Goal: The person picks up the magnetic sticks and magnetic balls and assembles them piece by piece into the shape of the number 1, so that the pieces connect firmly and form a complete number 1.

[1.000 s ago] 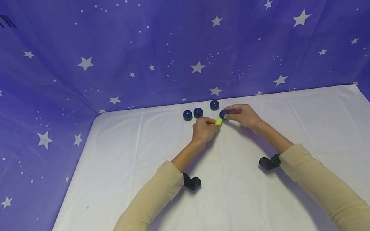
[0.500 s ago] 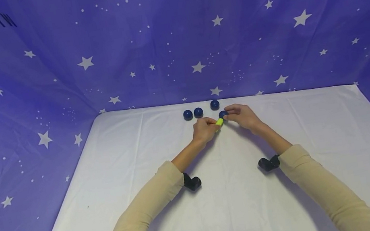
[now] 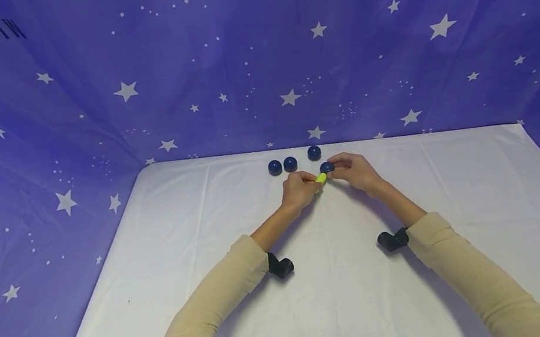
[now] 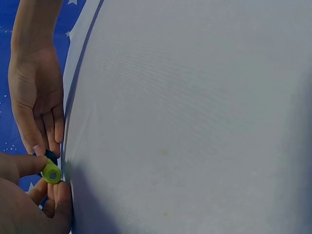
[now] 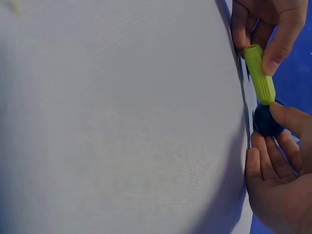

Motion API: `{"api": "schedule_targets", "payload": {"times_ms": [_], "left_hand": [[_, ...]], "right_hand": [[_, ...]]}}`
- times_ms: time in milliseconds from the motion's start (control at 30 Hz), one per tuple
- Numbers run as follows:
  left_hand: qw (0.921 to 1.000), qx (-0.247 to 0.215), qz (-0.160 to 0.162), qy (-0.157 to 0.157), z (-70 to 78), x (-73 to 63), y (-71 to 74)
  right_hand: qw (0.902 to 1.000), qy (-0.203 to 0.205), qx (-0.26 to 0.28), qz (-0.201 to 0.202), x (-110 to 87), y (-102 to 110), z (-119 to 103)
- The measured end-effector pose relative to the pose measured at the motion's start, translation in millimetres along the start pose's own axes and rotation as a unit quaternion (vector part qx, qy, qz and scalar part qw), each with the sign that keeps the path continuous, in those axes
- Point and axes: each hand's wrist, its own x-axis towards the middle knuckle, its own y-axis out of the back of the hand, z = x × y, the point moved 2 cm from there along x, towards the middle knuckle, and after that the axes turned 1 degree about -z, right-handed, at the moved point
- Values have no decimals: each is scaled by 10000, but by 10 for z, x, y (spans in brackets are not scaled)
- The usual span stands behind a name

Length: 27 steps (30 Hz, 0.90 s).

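Observation:
My left hand (image 3: 299, 190) pinches a short yellow-green ribbed plastic piece (image 5: 260, 75) between thumb and fingers. In the left wrist view, the near end of this piece (image 4: 52, 175) shows a round hole with a grey middle. A glossy dark blue ball (image 5: 268, 119) is held by my right hand (image 3: 356, 171), thumb on one side and fingertips on the other. The far tip of the yellow-green piece meets the ball's surface beside the right thumb. Whether the tip goes into the ball cannot be seen.
Two blue balls, one at left (image 3: 274, 167) and one beside it (image 3: 290, 164), sit behind my left hand. Another blue ball (image 3: 314, 153) lies near the back edge of the white-covered table (image 3: 192, 217). A purple star-printed cloth (image 3: 232, 67) rises behind.
Both hands stay almost in place with their holds unchanged. The yellow-green piece has turned slightly, and the ball has shifted a little against it.

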Motion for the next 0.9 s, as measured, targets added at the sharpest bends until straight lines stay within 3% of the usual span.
{"api": "schedule_targets", "payload": {"times_ms": [567,733,900], "left_hand": [[9999,-27,-55,-156,1,-36,12],[9979,262,-74,-583,5,-56,23],[9927,417,125,-1125,20,-74,91]], "right_hand": [[9993,237,-274,-29,4,4,37],[9995,227,-190,-129,10,25,47],[9997,205,-35,-146,18,40,65]]}}
